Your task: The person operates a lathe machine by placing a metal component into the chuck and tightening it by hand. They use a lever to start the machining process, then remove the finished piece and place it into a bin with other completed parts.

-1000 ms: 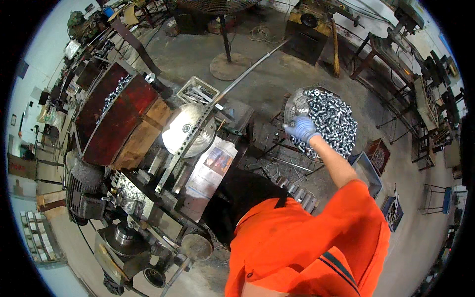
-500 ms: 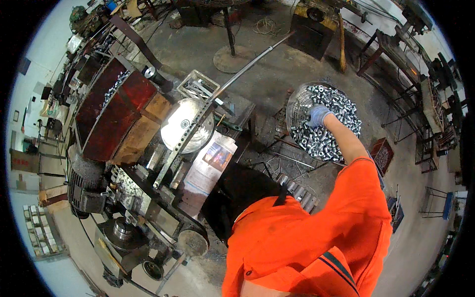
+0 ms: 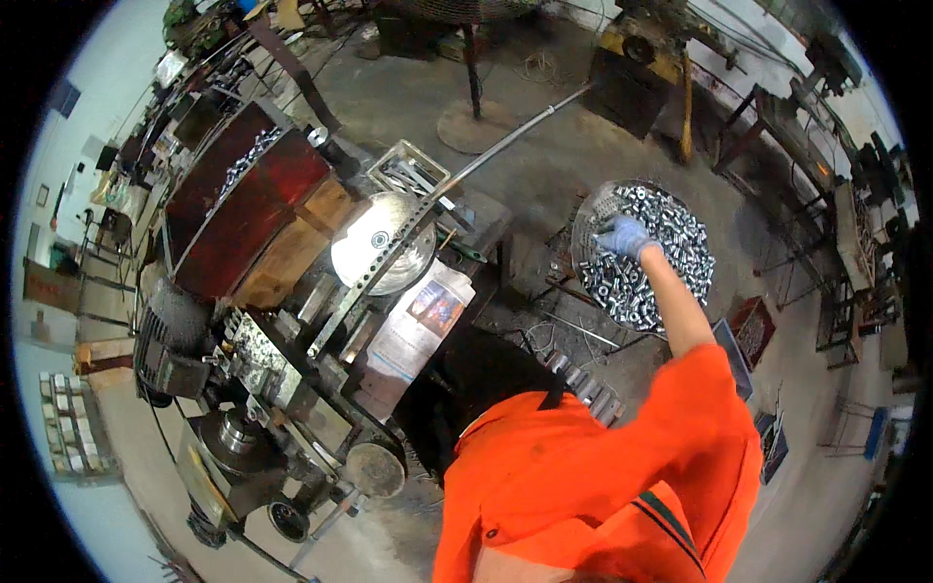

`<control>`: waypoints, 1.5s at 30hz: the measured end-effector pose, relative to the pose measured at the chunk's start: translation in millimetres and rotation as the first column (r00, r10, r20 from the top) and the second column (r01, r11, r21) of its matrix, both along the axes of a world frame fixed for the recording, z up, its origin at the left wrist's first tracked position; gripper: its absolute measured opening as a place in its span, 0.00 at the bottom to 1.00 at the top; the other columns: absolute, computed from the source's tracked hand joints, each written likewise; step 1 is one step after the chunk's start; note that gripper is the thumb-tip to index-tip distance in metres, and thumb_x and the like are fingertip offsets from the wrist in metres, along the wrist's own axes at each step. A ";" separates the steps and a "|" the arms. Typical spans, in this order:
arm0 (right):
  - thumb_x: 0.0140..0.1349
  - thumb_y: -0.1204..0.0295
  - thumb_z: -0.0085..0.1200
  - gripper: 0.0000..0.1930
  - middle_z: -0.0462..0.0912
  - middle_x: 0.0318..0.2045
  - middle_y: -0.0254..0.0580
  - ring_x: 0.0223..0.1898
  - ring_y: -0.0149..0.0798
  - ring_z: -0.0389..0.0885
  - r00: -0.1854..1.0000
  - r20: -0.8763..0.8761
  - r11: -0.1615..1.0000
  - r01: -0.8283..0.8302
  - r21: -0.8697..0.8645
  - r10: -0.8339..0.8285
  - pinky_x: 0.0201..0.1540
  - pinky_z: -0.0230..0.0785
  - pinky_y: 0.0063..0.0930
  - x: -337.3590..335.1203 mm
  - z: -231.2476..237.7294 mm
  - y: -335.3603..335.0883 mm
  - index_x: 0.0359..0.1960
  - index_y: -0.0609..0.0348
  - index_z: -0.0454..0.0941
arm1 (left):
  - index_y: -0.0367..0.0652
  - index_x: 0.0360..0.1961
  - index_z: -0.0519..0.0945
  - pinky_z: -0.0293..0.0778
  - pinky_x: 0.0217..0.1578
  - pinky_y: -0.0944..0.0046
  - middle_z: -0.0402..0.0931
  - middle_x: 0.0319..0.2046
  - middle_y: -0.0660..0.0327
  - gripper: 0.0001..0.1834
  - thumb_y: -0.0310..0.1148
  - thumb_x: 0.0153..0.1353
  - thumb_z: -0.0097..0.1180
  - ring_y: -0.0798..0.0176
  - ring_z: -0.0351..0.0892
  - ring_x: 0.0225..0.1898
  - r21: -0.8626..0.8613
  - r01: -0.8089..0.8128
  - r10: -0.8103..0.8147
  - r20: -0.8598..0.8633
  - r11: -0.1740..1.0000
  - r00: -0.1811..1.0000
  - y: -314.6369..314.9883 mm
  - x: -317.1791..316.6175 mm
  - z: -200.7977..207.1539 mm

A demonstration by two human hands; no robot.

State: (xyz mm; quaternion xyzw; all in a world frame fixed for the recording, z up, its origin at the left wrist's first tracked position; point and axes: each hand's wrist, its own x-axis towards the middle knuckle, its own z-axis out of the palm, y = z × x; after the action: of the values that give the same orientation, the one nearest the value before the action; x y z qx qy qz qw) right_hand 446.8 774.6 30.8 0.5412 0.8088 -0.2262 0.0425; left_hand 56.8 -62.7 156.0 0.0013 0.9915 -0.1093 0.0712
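Note:
My right hand (image 3: 625,236), in a pale blue-grey work glove, reaches over the round perforated metal basket (image 3: 590,216) at the right. Its fingers look outstretched toward the basket's left side, over the shiny short metal sleeves (image 3: 671,228) heaped inside. I make out no piece held in the fingers, though their tips are small and partly lost against the metal. My bare right forearm comes out of an orange sleeve (image 3: 680,408). My left hand is not visible.
At the left stands a machine with a bright round disc (image 3: 374,243), a perforated bar across it and a red hopper (image 3: 233,219). A printed paper sack (image 3: 413,335) lies beside the disc. A tool tray (image 3: 408,170) is behind; a red bin (image 3: 753,325) stands right of the basket.
My right hand has shifted slightly toward the basket's left side, and its fingers show more clearly above the sleeves. The whole view has shifted a little.

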 end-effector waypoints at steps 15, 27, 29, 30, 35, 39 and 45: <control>0.42 0.70 0.64 0.13 0.75 0.48 0.43 0.50 0.51 0.72 -0.138 -0.694 0.407 -0.723 0.558 0.706 0.53 0.65 0.40 -286.4 170.9 -313.7 0.33 0.50 0.82 | 0.39 0.38 0.78 0.70 0.34 0.69 0.79 0.32 0.61 0.22 0.50 0.60 0.51 0.68 0.76 0.32 0.869 -0.438 -0.614 0.220 -0.229 0.758 347.2 19.5 27.4; 0.42 0.64 0.64 0.17 0.72 0.48 0.49 0.48 0.55 0.71 -0.087 -0.492 0.272 -0.745 0.610 0.866 0.53 0.62 0.46 -309.7 169.0 -356.2 0.36 0.50 0.80 | 0.39 0.27 0.81 0.66 0.21 0.71 0.75 0.19 0.68 0.15 0.42 0.58 0.57 0.75 0.69 0.19 0.864 -0.266 -0.348 0.115 -0.427 0.930 333.0 16.0 15.3; 0.42 0.62 0.63 0.16 0.74 0.45 0.49 0.46 0.55 0.72 -0.109 -0.404 0.203 -0.730 0.653 0.908 0.50 0.63 0.45 -315.2 177.6 -361.1 0.34 0.50 0.80 | 0.38 0.27 0.81 0.67 0.21 0.70 0.75 0.18 0.66 0.16 0.43 0.58 0.57 0.74 0.70 0.19 0.939 -0.145 -0.294 0.050 -0.313 0.955 326.2 13.3 21.1; 0.43 0.61 0.63 0.15 0.74 0.43 0.48 0.46 0.54 0.72 -0.124 -0.385 0.174 -0.738 0.652 0.915 0.49 0.64 0.44 -319.1 178.8 -362.1 0.33 0.50 0.80 | 0.38 0.27 0.81 0.67 0.22 0.70 0.76 0.18 0.65 0.17 0.43 0.57 0.57 0.74 0.70 0.19 0.965 -0.086 -0.271 0.016 -0.249 0.963 323.2 12.3 22.7; 0.45 0.60 0.61 0.12 0.77 0.35 0.46 0.40 0.50 0.73 -0.192 -0.307 0.011 -0.832 0.554 0.932 0.44 0.65 0.41 -346.1 184.1 -370.4 0.28 0.51 0.81 | 0.35 0.29 0.81 0.70 0.24 0.69 0.78 0.19 0.61 0.16 0.41 0.55 0.59 0.73 0.72 0.21 0.984 0.102 -0.145 -0.123 -0.145 0.982 309.6 2.1 12.5; 0.46 0.58 0.60 0.12 0.77 0.32 0.46 0.37 0.48 0.73 -0.281 -0.281 -0.078 -0.821 0.565 0.918 0.42 0.64 0.39 -366.0 203.6 -386.5 0.26 0.51 0.82 | 0.34 0.29 0.81 0.70 0.26 0.70 0.78 0.20 0.63 0.15 0.38 0.56 0.58 0.73 0.73 0.23 0.993 0.057 -0.168 -0.074 -0.099 0.983 286.9 -8.0 28.9; 0.49 0.52 0.56 0.17 0.79 0.34 0.46 0.39 0.48 0.74 -0.330 -0.153 -0.192 -0.804 0.563 0.932 0.45 0.64 0.40 -399.7 209.1 -409.9 0.27 0.51 0.83 | 0.35 0.34 0.80 0.73 0.29 0.66 0.79 0.23 0.55 0.18 0.42 0.57 0.55 0.67 0.77 0.25 0.970 0.245 -0.128 -0.243 -0.004 0.961 236.5 -31.1 40.6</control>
State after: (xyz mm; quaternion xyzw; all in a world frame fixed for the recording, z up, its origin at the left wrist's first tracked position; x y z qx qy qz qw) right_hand 47.0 364.7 239.8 -0.3703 0.9102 -0.1597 -0.0944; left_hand 25.7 173.7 196.5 0.1772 0.7774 0.6035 -0.0068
